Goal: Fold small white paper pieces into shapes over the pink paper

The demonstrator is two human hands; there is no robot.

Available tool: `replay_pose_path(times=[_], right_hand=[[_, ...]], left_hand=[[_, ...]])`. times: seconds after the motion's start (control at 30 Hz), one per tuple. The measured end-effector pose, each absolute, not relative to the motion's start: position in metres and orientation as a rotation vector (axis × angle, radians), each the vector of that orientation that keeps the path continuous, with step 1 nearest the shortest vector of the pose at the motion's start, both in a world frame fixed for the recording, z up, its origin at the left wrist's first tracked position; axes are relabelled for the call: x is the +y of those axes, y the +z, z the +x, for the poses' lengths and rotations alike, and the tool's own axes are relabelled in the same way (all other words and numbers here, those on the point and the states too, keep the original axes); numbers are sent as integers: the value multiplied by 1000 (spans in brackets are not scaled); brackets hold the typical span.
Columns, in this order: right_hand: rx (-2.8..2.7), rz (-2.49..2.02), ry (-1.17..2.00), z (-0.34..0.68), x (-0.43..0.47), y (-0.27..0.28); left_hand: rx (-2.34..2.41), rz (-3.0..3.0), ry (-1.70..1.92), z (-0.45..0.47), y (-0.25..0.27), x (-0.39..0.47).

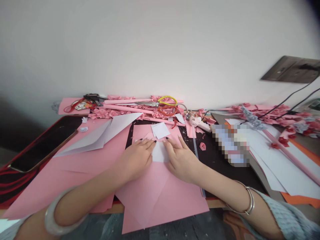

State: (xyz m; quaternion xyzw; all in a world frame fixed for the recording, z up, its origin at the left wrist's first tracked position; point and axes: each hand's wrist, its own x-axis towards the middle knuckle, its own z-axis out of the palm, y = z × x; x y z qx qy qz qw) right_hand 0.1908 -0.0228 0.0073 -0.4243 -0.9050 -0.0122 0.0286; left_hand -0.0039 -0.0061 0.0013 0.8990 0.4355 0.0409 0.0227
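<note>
Between my hands lies a small white sheet of paper (160, 152), on top of larger pink paper sheets (150, 190). My left hand (140, 156) rests flat over the sheet's left side, fingers stretched out and pointing away. On its right side, my right hand (183, 161) presses down with fingers apart; its palm side is hidden. Just beyond the fingertips sit a few small white paper squares (161, 130). A small pink paper rose (202, 146) lies to the right of my right hand, on the dark mat.
At the back, pink paper flowers and rolled stems are piled with scissors (155, 104) on top. A glue gun (198, 122) lies right of them. A phone (45, 141) is on the left, near folded white paper (100, 136). White sheets (275, 156) and stemmed flowers are at right.
</note>
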Motion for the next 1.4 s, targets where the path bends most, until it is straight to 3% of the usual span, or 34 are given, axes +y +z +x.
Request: replay_pose_path(times=[0.5, 0.73, 1.4], right_hand=[[-2699, -1319, 53, 191, -8, 17], [-2612, -1243, 209, 194, -5, 13], [-2605, -1234, 265, 196, -3, 15]], left_hand=[[1639, 2766, 104, -50, 16, 8], [1062, 2816, 174, -42, 0, 14], [1105, 2555, 445, -45, 0, 14]])
